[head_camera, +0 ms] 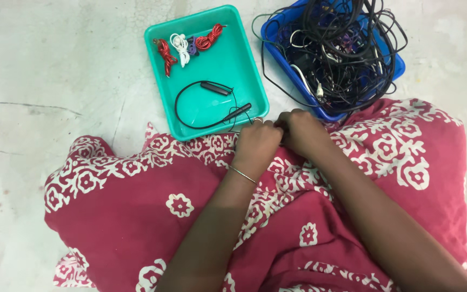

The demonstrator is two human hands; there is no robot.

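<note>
- While I sit on the floor (55,65) with my red patterned cloth (152,205) over my lap, my left hand (256,145) and right hand (300,131) meet knuckle to knuckle just below the near right corner of the green tray (239,59).
- Both hands are curled tight, fingers folded in; a thin dark wire runs from the black neckband earphones (207,105) toward them, so I judge that I pinch its cord, though what sits between my fingertips is hidden.
- The neckband lies in the near half of the tray, its loop toward the left wall and its two stubs toward the right.
- At the tray's far edge rest two red coiled cables (164,55), a white coil (180,48) and a small purple piece between them, all bundled already.
- To do this well, I think I should keep the cord taut between both hands, make even, small loops, and hold the turns with one thumb.
- The blue bin (398,67) of tangled black wires (336,48) sits just beyond my right hand; I should keep my loop out of that tangle.
</note>
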